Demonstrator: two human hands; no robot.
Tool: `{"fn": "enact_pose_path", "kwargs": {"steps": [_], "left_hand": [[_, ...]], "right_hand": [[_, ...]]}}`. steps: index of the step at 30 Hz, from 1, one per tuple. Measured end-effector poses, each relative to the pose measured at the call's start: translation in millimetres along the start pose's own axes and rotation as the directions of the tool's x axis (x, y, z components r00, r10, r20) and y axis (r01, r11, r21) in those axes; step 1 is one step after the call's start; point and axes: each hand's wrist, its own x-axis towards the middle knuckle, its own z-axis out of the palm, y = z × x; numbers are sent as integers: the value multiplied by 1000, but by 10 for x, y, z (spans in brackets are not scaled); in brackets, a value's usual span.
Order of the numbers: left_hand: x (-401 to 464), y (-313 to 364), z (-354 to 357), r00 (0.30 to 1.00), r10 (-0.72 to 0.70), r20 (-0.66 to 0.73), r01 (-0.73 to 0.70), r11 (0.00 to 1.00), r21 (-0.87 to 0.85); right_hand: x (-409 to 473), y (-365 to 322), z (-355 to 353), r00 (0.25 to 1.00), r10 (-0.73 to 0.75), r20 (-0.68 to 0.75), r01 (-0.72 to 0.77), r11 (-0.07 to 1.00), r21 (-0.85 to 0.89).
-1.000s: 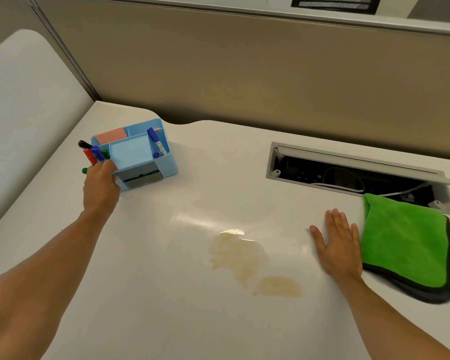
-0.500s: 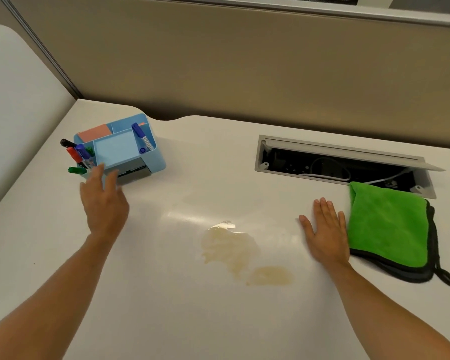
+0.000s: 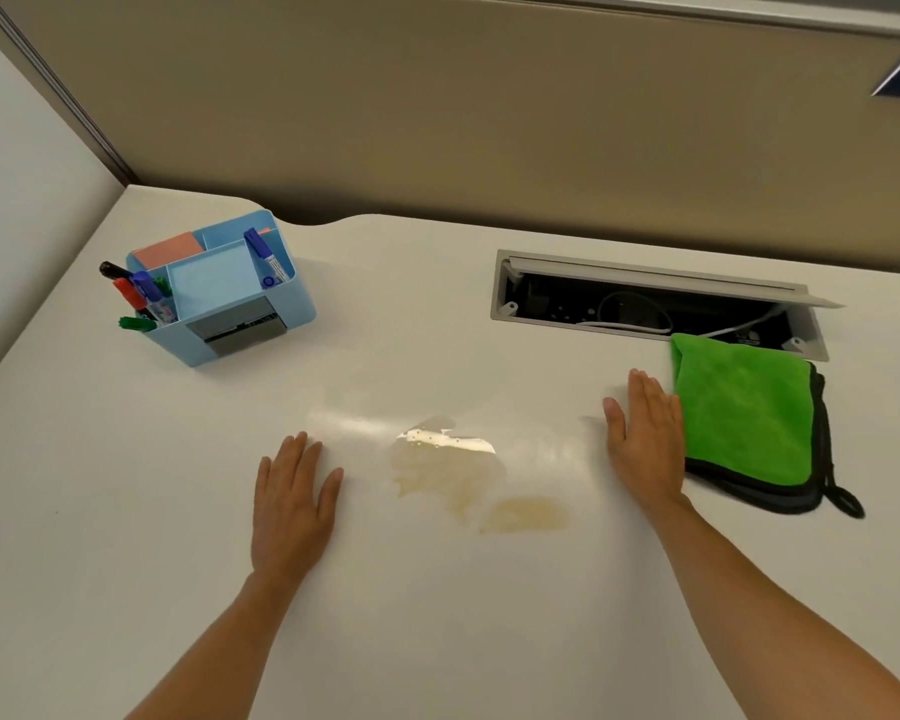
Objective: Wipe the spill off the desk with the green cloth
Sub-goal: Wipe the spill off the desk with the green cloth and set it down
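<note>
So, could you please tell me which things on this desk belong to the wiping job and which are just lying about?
For the job: green cloth, spill, desk, both hands.
Lying about: blue organiser with markers, open cable hatch.

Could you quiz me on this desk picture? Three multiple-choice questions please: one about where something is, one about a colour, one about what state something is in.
1. Where does the green cloth lie?
A. Beside the right hand
B. Inside the blue organizer
C. Over the spill

2. What colour is the spill?
A. Bright red
B. Pale brownish
C. Dark blue

3. How is the left hand?
A. Gripping a marker
B. Holding the cloth
C. Open, flat, empty

Answers:
1 A: the cloth's edge lies against the right hand, near the cable hatch.
2 B: tan patches on the white desk.
3 C: fingers extended, nothing held.
</note>
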Motion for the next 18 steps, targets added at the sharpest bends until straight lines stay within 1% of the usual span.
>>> {"fn": "enact_pose_path", "kwargs": {"steps": [2, 4, 7, 9, 13, 18], "left_hand": [[-6, -26, 31, 1000, 0, 30, 0, 1000, 10], [13, -32, 45, 999, -6, 53, 5, 1000, 14], [32, -40, 49, 997, -9, 73, 7, 1000, 15], [32, -39, 46, 997, -9, 80, 8, 1000, 12], [36, -44, 53, 996, -14, 84, 14, 1000, 5], [38, -57, 61, 997, -11, 80, 11, 1000, 7]], "right_hand": [[-79, 101, -83, 990, 27, -137, -29, 1000, -10], [-173, 240, -151, 980, 104, -171, -118, 990, -72], [-282, 388, -220, 962, 236, -138, -255, 957, -140], [-278, 420, -261, 953, 276, -127, -295, 942, -162], [-130, 446, -350, 949, 301, -95, -315, 926, -207], [37, 549, -435, 945, 320, 59, -293, 916, -273]]}}
